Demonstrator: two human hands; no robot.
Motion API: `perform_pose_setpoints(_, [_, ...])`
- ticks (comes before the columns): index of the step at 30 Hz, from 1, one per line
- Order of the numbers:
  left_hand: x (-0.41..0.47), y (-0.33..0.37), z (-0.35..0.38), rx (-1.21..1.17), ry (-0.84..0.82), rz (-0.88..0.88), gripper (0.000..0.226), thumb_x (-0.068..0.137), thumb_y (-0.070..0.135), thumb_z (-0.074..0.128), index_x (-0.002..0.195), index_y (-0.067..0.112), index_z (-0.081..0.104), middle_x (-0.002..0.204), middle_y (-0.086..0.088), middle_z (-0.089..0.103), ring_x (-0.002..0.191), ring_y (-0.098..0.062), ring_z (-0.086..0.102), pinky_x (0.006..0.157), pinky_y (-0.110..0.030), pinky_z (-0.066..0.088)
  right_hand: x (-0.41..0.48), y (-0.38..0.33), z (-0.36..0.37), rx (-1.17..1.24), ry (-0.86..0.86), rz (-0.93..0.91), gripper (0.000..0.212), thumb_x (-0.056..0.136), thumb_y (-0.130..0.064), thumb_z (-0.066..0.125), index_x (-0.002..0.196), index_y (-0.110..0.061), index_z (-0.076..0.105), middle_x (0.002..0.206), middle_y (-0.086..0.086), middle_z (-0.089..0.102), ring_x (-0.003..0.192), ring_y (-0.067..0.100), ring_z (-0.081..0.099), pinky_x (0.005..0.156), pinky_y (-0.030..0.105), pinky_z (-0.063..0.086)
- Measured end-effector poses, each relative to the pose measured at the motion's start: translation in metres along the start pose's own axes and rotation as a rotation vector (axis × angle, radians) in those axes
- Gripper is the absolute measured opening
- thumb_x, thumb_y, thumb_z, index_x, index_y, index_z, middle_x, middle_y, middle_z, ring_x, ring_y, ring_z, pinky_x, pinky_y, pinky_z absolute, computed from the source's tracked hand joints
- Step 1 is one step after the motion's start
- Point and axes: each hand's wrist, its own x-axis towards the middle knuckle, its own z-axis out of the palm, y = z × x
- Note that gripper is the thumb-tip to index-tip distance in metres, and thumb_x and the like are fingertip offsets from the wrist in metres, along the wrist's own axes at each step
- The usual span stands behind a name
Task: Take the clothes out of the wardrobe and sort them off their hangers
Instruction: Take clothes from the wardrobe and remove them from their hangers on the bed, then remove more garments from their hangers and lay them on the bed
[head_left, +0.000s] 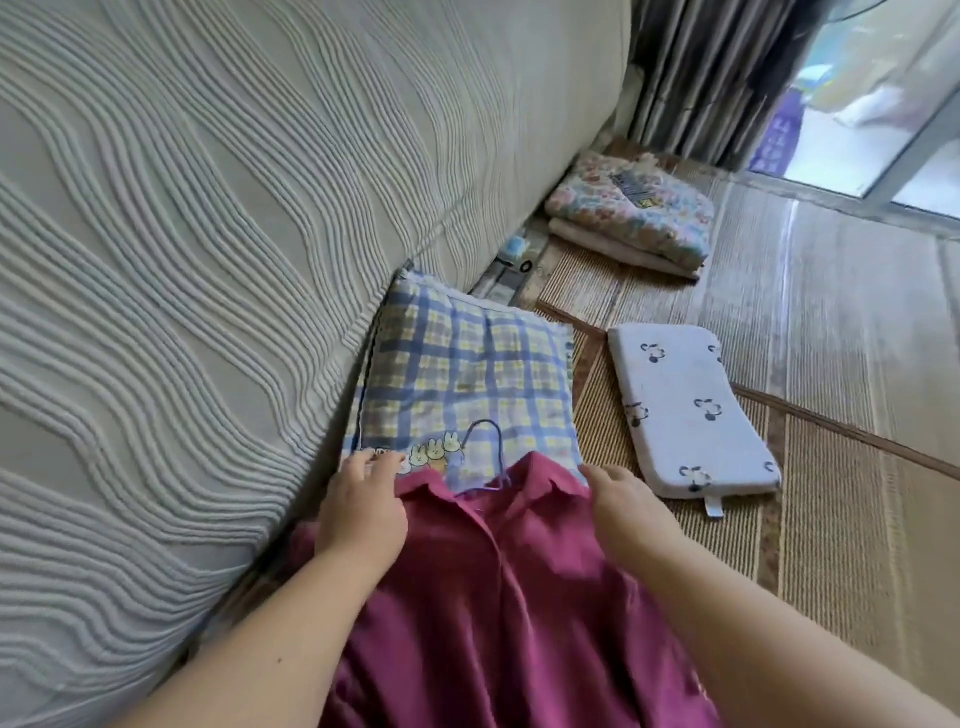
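Held a dark pink shirt (509, 597) low in the middle of the frame, left hand (363, 512) and right hand (626, 501) at its shoulders, fingers curled on the cloth. Saw a thin blue hanger (500, 457) inside the collar, hook lying on a checked pillow (467, 364) just above. Saw a small white pillow (685, 410) on the mat (857, 519) at right, folded blankets (634, 213) higher up.
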Motion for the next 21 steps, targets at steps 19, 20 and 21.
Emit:
perform_pose_setpoints(19, [-0.292,0.368,0.031,0.054,-0.519,1.058,0.057,0.089,0.04,0.051,0.142,0.036,0.032,0.15,0.007,0.032,0.138,-0.015,0.028,0.115,-0.043,0.025,-0.394,0.259,-0.061,0.233,0.212,0.522,0.058,0.089,-0.038,0.055,0.143,-0.038,0.031,0.155,-0.005,0.021,0.141,0.016,0.024,0.116,0.041,0.023])
perform_pose_setpoints(20, [-0.324,0.388,0.037,0.066,-0.52,1.11,0.057,0.089,0.04,0.052,0.142,0.036,0.032,0.15,0.007,0.032,0.138,-0.016,0.028,0.114,-0.044,0.026,-0.43,0.279,-0.055,0.26,0.236,0.571,0.058,0.089,-0.039,0.055,0.142,-0.038,0.032,0.155,-0.005,0.021,0.141,0.016,0.025,0.116,0.043,0.023])
perform_pose_setpoints(21, [-0.344,0.4,0.042,0.076,-0.526,1.138,0.057,0.089,0.04,0.052,0.142,0.036,0.032,0.15,0.007,0.032,0.138,-0.016,0.029,0.114,-0.044,0.026,-0.453,0.293,-0.051,0.276,0.248,0.601,0.058,0.089,-0.039,0.055,0.142,-0.038,0.032,0.155,-0.005,0.022,0.141,0.015,0.026,0.116,0.044,0.023])
